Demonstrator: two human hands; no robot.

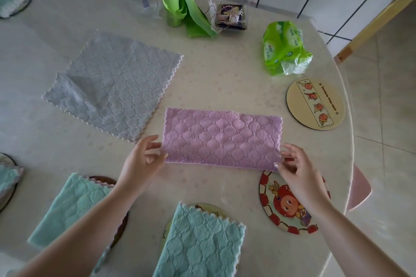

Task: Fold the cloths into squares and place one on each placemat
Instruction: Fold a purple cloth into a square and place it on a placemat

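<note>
Seen from the head camera, a person works at a round table [225,69], a purple cloth [221,138] lying folded once into a long strip in front of them. The left hand [144,159] pinches the strip's near left corner between thumb and fingertips; the right hand [297,168] has its fingers loosely spread at the near right corner, fingertips touching the edge, though whether it truly pinches the cloth cannot be told. That corner overlaps the rim of a red cartoon placemat [290,204], which carries no cloth of its own. A cream placemat [315,104] farther right is also bare. A grey cloth [112,87] lies unfolded to the left, one corner turned over. Two teal cloths, one at lower left [67,207] and one at bottom centre [198,243], already sit folded on their mats.

The likely next fold brings one short end onto the other. If the layers slip under a loose right-hand hold, the scalloped edges will not line up and the square will come out skewed.
</note>
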